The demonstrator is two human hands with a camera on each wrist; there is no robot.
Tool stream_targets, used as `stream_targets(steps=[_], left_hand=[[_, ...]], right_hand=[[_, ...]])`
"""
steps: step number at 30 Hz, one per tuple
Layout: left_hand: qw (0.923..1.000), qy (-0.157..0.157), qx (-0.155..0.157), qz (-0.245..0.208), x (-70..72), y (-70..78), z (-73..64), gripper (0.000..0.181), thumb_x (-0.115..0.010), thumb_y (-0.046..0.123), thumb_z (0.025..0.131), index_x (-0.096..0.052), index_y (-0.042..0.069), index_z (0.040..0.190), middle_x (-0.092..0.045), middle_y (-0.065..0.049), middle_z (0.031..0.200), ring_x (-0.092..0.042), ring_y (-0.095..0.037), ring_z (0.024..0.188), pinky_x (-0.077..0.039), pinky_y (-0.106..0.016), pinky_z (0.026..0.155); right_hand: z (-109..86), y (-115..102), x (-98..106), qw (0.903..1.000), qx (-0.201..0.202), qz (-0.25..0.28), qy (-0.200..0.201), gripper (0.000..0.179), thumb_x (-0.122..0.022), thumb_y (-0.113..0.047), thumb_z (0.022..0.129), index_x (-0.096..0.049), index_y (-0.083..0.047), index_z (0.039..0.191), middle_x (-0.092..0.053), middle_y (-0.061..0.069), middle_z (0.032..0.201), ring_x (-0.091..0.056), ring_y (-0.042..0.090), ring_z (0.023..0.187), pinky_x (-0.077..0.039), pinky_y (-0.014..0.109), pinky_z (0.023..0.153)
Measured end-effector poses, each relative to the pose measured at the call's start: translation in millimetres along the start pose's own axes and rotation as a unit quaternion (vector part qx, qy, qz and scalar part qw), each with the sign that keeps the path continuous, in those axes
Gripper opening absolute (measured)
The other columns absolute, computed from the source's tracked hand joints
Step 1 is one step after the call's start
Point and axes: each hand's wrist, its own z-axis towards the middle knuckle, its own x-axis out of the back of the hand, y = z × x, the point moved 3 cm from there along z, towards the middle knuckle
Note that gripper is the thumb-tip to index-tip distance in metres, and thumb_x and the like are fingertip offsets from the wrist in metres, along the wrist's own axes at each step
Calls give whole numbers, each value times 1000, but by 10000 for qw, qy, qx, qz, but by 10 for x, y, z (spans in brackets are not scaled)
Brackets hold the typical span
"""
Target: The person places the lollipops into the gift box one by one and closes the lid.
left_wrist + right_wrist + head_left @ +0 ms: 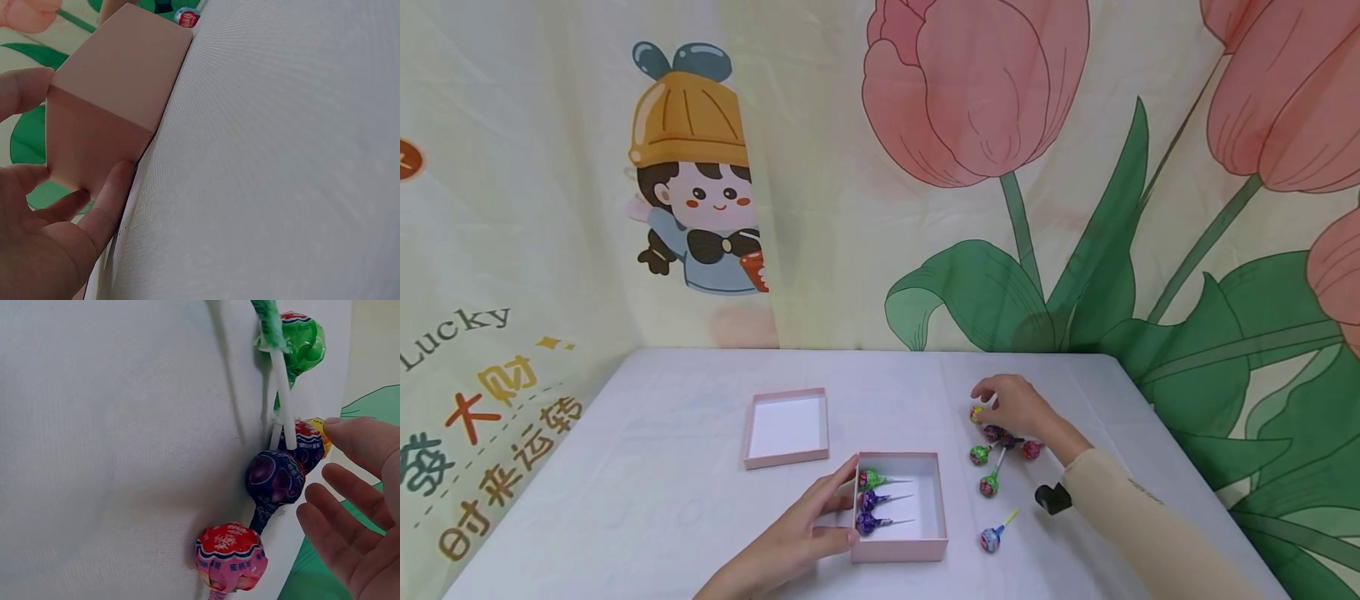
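Note:
The pink box (pixel 898 550) stands without its lid, holding a green lollipop (pixel 871 479) and two purple lollipops (pixel 868 523) along its left wall. My left hand (pixel 805 529) grips the box at its left side, thumb by the near corner and fingers spread along the wall. Over a loose cluster of lollipops, my right hand (pixel 1015 406) has its fingers parted. Its thumb tip is right at a yellow lollipop (pixel 327 436), largely hidden behind a dark red-and-blue one (pixel 307 442). A purple lollipop (pixel 275 477) and a pink-and-red lollipop (pixel 231 557) lie nearby.
The pink lid (pixel 786 458) lies upturned, white inside, at the back left of the white-clothed table (pixel 662 467). Two green lollipops (pixel 979 455) and a blue lollipop with a yellow stick (pixel 990 540) lie right of the box. A printed curtain (pixel 820 208) hangs behind.

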Motion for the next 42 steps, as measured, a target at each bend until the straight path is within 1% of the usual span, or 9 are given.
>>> stream_targets(steps=[11, 15, 20, 28, 30, 35, 37, 39, 42], left_hand=[[10000, 30, 93, -11, 3, -23, 4, 88, -71, 25, 103, -16, 31, 172, -16, -18, 175, -36, -45, 152, -46, -18, 101], [9999, 55, 87, 45, 7, -19, 6, 88, -71, 26, 103, -17, 32, 172, -18, -18, 175, -37, -45, 152, -45, -18, 102], [9999, 65, 57, 91, 4, -14, 8, 89, -72, 26, 103, -16, 31, 172, -19, -20, 174, -38, -45, 151, -46, -21, 103], [9998, 106, 142, 109, 10, -25, 4, 89, -72, 27, 102, -17, 33, 172, -19, -18, 174, -38, -44, 152, -45, -17, 101], [9998, 110, 130, 137, 9, -22, 5, 89, -72, 27, 102, -17, 32, 172, -20, -18, 174, -39, -43, 152, -47, -22, 103], [9998, 102, 68, 182, 11, -9, 13, 88, -71, 28, 103, -16, 31, 172, -20, -20, 174, -41, -44, 150, -49, -43, 111], [9998, 88, 59, 174, 11, -5, 14, 88, -71, 28, 103, -16, 32, 172, -20, -21, 174, -41, -44, 150, -49, -48, 112], [9998, 85, 64, 179, 11, -3, 12, 88, -71, 28, 103, -16, 32, 172, -20, -20, 174, -40, -44, 150, -49, -45, 112], [9998, 87, 103, 174, 13, -2, 7, 88, -71, 28, 103, -16, 33, 172, -20, -19, 174, -40, -44, 151, -48, -36, 109]], right_hand=[[25, 83, -86, 9998, -141, -162, -24, 25, -85, -11, 90, -79, -7, 114, -75, 2, 101, -66, 15, 88, -59, 39, 85], [32, 76, -90, 9998, -139, -146, -46, 22, -85, -11, 91, -79, -8, 112, -75, 1, 97, -66, 14, 87, -59, 39, 84], [54, 69, -102, 9994, -225, -198, -158, 16, -84, -11, 91, -80, -9, 107, -73, -1, 90, -63, 13, 83, -57, 38, 81], [84, 89, -131, 9989, -202, -331, -250, 12, -83, -12, 92, -79, -11, 104, -72, -2, 88, -61, 12, 80, -56, 37, 80], [89, 91, -133, 9988, -212, -350, -276, 12, -83, -12, 93, -79, -12, 104, -72, -2, 87, -61, 12, 79, -56, 37, 79], [83, 59, -118, 9983, -248, -423, -301, 11, -82, -13, 93, -79, -12, 104, -71, -3, 86, -60, 13, 78, -55, 36, 80], [73, 24, -106, 9984, -224, -444, -271, 12, -82, -13, 93, -79, -11, 105, -71, -3, 86, -60, 13, 78, -56, 36, 80], [65, -23, -91, 9986, -171, -461, -210, 13, -82, -13, 93, -79, -11, 106, -72, -3, 87, -61, 13, 79, -56, 36, 80], [62, -113, -60, 9987, -35, -510, -42, 14, -82, -13, 93, -80, -12, 107, -72, -4, 88, -61, 12, 80, -57, 35, 80]])
